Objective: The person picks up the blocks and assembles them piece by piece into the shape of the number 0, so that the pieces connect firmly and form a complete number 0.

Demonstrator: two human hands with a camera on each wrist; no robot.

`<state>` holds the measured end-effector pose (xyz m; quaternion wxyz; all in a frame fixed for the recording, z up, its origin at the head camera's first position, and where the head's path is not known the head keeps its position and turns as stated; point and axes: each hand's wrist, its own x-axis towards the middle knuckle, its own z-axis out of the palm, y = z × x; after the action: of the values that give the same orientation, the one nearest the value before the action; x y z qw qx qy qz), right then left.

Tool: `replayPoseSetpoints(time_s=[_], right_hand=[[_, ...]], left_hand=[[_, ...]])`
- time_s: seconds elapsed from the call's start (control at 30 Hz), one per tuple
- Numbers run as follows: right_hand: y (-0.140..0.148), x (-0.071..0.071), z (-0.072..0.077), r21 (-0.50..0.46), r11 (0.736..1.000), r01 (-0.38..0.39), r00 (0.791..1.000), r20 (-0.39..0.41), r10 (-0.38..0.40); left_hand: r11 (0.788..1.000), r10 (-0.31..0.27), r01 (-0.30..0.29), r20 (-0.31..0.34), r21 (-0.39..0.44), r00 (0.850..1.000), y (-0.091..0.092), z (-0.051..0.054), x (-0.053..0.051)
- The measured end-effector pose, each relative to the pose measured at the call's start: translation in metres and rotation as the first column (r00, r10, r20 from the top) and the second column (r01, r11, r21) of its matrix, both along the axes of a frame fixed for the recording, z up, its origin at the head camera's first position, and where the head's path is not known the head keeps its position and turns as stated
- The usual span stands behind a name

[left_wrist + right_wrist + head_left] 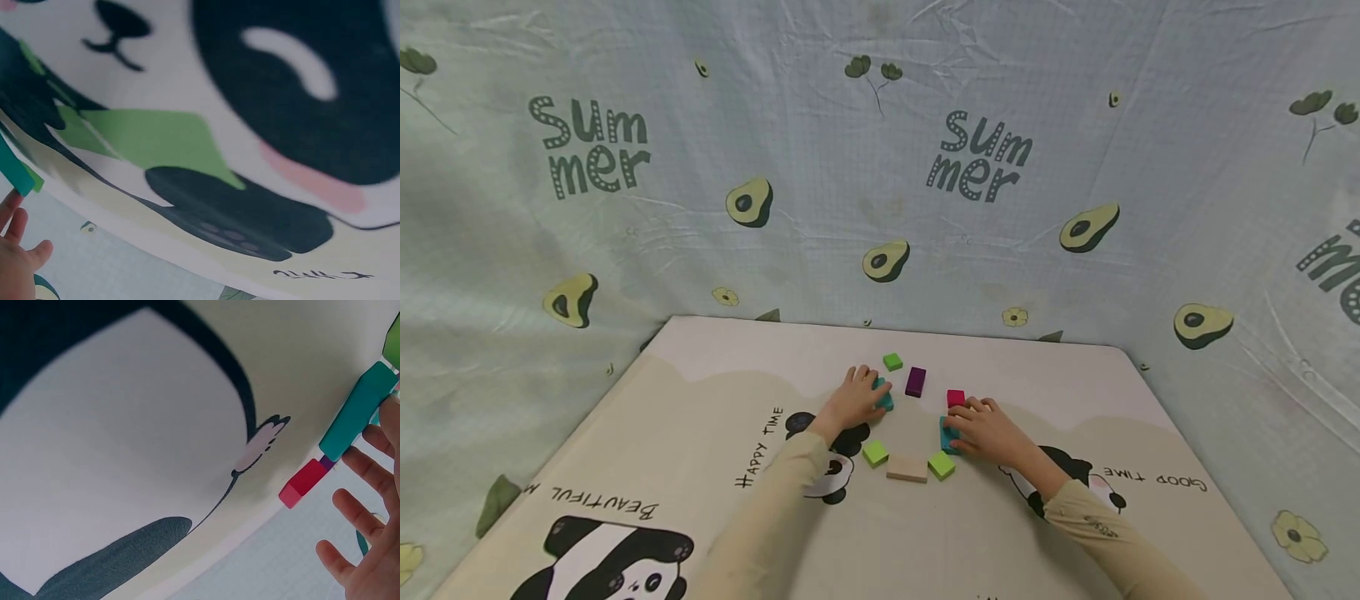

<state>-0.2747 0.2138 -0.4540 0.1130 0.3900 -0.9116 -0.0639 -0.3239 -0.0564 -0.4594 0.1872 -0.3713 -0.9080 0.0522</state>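
My left hand (pixel 853 400) is at a teal block (pixel 884 395), its fingertips touching the block and partly covering it. In the left wrist view, a finger of that hand (pixel 17 265) meets the end of the teal block (pixel 14 170). Opposite it, my right hand (pixel 992 432) touches a second teal block (pixel 949 437) along its side. Its fingers look spread and fairly straight in the right wrist view, against the teal block (pixel 359 412). Just beyond this block lies a red block (pixel 956 398), close to the right fingertips.
At the back are a green block (pixel 892 362) and a purple block (pixel 915 382). Nearer the person, a plain wooden block (pixel 907 468) lies between two green blocks, left (pixel 875 453) and right (pixel 942 465). A panda-print cover (pixel 880 542) lies beneath; a patterned curtain (pixel 820 150) hangs behind.
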Motion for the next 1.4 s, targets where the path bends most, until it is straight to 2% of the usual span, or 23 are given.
replayPoseSetpoints(time_s=[0.1, 0.23, 0.37, 0.53, 0.77, 1.1, 1.4], right_hand=[[-0.001, -0.001, 0.002, 0.002, 1.0, 0.004, 1.0, 0.008, -0.004], [-0.001, -0.002, 0.005, 0.006, 1.0, 0.007, 1.0, 0.009, -0.007], [0.0, -0.002, 0.006, 0.004, 1.0, 0.008, 1.0, 0.003, -0.008], [0.001, -0.002, 0.006, 0.009, 1.0, 0.0, 1.0, -0.004, 0.0], [-0.001, -0.002, 0.006, -0.007, 1.0, -0.006, 1.0, 0.01, 0.006], [-0.001, 0.002, 0.001, -0.001, 1.0, 0.008, 1.0, 0.026, -0.008], [-0.001, 0.002, 0.0, -0.012, 1.0, -0.02, 0.999, -0.027, 0.019]], left_hand=[[0.999, -0.016, 0.013, -0.087, -0.031, 0.996, -0.004, 0.0, 0.002], [0.998, -0.032, 0.024, -0.115, -0.066, 0.993, -0.008, 0.005, 0.005], [0.996, -0.041, 0.034, -0.082, -0.085, 0.996, -0.011, 0.012, 0.009], [0.994, -0.09, 0.085, -0.064, -0.072, 0.994, -0.018, 0.016, 0.017], [0.984, -0.173, 0.168, -0.097, -0.059, 0.98, -0.027, 0.015, 0.028], [0.978, -0.208, 0.207, -0.048, -0.025, 0.977, -0.034, 0.01, 0.04], [0.977, -0.213, 0.213, -0.009, -0.001, 0.977, -0.04, 0.006, 0.042]])
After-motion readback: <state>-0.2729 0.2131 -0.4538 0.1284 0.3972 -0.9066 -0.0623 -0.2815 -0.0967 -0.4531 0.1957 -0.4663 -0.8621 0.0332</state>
